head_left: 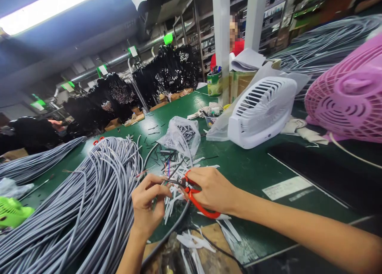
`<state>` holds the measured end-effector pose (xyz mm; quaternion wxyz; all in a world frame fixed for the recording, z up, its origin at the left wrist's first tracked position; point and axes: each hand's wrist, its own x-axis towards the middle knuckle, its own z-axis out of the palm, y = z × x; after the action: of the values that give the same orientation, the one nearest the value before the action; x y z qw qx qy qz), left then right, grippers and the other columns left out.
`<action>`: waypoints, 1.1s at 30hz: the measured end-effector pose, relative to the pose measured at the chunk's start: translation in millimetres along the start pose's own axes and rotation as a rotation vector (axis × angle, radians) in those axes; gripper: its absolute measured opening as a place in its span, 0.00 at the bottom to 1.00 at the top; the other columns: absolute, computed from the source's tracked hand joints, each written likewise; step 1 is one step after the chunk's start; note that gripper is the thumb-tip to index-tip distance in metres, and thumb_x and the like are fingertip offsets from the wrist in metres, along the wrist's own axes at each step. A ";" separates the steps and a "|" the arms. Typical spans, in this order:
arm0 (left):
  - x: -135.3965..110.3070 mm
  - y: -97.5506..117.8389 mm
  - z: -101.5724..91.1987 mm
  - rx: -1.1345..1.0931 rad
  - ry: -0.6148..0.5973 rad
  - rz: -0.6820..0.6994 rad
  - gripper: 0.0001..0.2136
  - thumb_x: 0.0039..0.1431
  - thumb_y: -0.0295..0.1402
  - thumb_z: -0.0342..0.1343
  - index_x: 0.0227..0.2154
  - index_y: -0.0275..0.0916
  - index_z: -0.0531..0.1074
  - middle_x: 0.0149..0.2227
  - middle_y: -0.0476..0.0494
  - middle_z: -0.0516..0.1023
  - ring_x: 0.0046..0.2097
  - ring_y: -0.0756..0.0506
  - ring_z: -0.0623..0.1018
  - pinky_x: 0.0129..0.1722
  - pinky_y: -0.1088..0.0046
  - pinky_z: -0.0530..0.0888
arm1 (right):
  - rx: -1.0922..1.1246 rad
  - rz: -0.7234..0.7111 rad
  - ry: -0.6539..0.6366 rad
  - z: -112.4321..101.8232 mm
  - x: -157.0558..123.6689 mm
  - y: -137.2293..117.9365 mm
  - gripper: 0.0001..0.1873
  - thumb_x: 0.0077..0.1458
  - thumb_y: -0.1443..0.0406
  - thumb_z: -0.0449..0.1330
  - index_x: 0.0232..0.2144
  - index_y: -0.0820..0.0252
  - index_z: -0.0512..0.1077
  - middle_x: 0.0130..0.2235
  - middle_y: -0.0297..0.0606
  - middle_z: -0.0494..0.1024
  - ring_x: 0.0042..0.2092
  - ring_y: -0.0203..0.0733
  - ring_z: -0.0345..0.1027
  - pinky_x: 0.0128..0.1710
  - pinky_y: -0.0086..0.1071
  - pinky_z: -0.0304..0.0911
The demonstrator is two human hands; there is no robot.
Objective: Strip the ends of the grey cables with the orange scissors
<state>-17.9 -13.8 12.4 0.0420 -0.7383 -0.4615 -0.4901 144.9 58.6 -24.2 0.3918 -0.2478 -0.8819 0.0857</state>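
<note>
My right hand (210,188) is closed around red-handled scissors (197,200), whose blades point left toward my other hand. My left hand (147,204) pinches the end of a grey cable (167,234), where thin coloured wires (168,169) stick up between my fingers and the scissor tips. The cable runs down and toward me off the green table (253,166). White scraps of stripped sheath (191,242) lie under and around both hands.
A big bundle of grey cables (89,202) fills the left. A plastic bag of small dark parts (182,136) lies beyond my hands. A white fan (261,110) and a pink fan (349,94) stand at right. A person in red sits at the far end.
</note>
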 end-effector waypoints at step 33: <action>-3.1 -66.2 14.4 0.627 -0.355 -0.519 0.10 0.54 0.31 0.50 0.32 0.34 0.76 0.36 0.34 0.77 0.42 0.39 0.74 0.45 0.63 0.67 | -0.338 0.639 -0.136 -41.0 35.5 50.5 0.17 0.55 0.59 0.51 0.28 0.61 0.77 0.30 0.46 0.79 0.33 0.47 0.72 0.24 0.30 0.51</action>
<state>-56.1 29.3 -23.3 0.0595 -0.6225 -0.7578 -0.1863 173.4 118.3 9.2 0.2392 -0.5656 -0.7858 0.0731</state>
